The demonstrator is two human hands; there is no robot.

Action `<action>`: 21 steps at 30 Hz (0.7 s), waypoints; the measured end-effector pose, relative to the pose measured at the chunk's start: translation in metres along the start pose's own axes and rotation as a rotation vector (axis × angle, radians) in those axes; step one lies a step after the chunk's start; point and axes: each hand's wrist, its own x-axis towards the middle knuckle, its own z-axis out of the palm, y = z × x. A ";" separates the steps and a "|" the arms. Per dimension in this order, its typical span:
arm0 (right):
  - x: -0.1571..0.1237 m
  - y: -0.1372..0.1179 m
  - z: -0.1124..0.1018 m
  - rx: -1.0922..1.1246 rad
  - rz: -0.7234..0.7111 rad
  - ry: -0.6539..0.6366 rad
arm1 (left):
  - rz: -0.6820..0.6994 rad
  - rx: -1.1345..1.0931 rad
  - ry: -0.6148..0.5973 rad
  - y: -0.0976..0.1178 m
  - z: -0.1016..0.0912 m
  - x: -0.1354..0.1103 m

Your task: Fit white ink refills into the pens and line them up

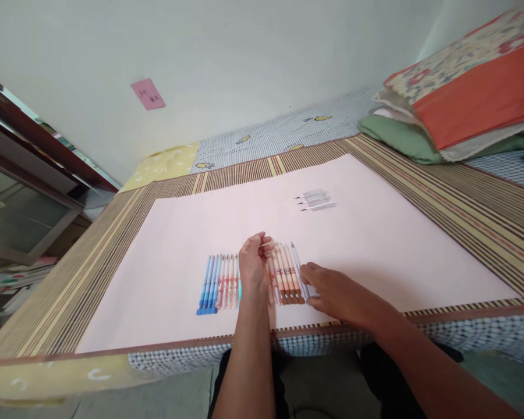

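A row of pens lies on the pale pink sheet (183, 233), close to the near edge. At its left end are several blue pens (206, 285), then pink-and-white pens (227, 282). Towards the right are pale pens with brown ends (288, 273) and a clear, whitish pen (296, 259). My left hand (254, 256) hovers over the middle of the row, fingers loosely curled and apart, hiding some pens. Beside the right end, my right hand (329, 289) has thumb and fingers spread at the clear pen; contact is hard to tell.
Several thin refills or slim clear pens (317, 201) lie farther back on the sheet. A striped mat (126, 233) is under it. Folded bedding (471, 105) is piled at the back right. A pink note (148, 93) is on the wall.
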 end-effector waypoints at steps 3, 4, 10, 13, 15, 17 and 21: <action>0.000 0.003 0.002 0.011 -0.011 0.026 | -0.003 0.001 0.007 0.001 0.001 -0.001; 0.000 0.004 0.003 0.020 -0.014 0.033 | -0.004 0.004 0.012 0.001 0.002 -0.002; -0.001 0.004 0.004 0.020 0.001 0.026 | -0.010 0.006 0.022 0.003 0.004 -0.003; 0.000 0.001 0.006 -0.005 0.019 0.035 | -0.011 0.003 0.020 0.002 0.004 -0.003; 0.000 0.000 0.007 -0.022 0.020 0.041 | -0.013 -0.002 0.015 0.001 0.004 -0.002; 0.000 -0.002 0.007 -0.033 0.018 0.044 | -0.015 -0.008 0.010 0.000 0.003 -0.002; 0.000 -0.004 0.006 -0.050 0.023 0.041 | -0.016 -0.019 0.005 -0.001 0.003 -0.001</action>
